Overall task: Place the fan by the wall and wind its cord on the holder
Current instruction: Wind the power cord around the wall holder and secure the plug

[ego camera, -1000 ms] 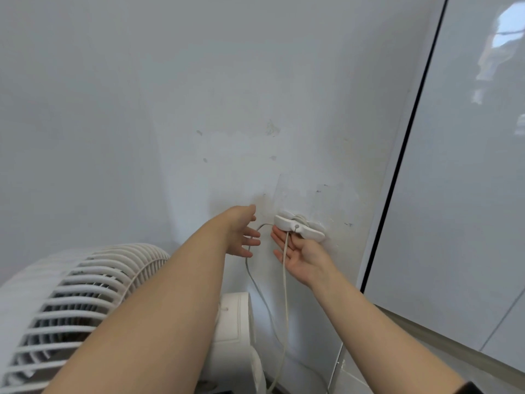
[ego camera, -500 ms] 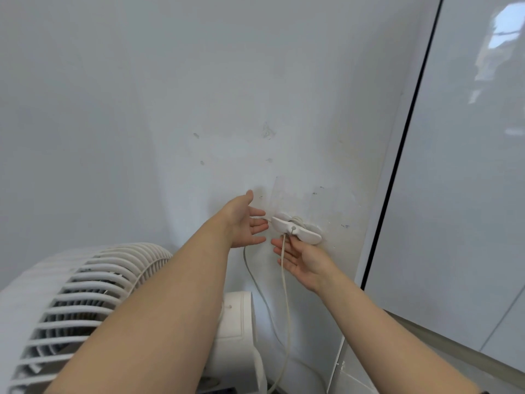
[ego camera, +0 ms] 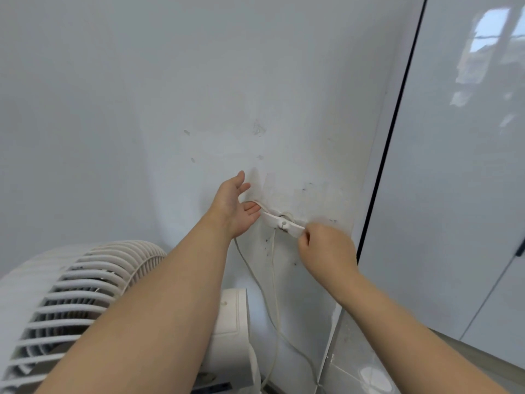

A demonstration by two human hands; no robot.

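A white fan [ego camera: 71, 302] stands at the lower left, close to the white wall, its base [ego camera: 233, 336] behind my left forearm. A white cord holder [ego camera: 279, 221] is fixed to the wall, with the white cord [ego camera: 274, 280] wound on it and two strands hanging down toward the floor. My left hand [ego camera: 234, 206] is spread with straight fingers at the holder's left end, the cord looping over its fingertips. My right hand [ego camera: 321, 245] has curled fingers that pinch the holder's right end.
A glossy white panel [ego camera: 460, 194] with a black edge strip [ego camera: 389, 137] stands right of the wall corner. The wall [ego camera: 142, 109] has small marks around the holder. A tiled floor strip [ego camera: 355, 373] shows at the bottom right.
My right hand has turned from an open palm under the holder to curled fingers pinching its right end. My left hand has moved right, up to the holder's left end.
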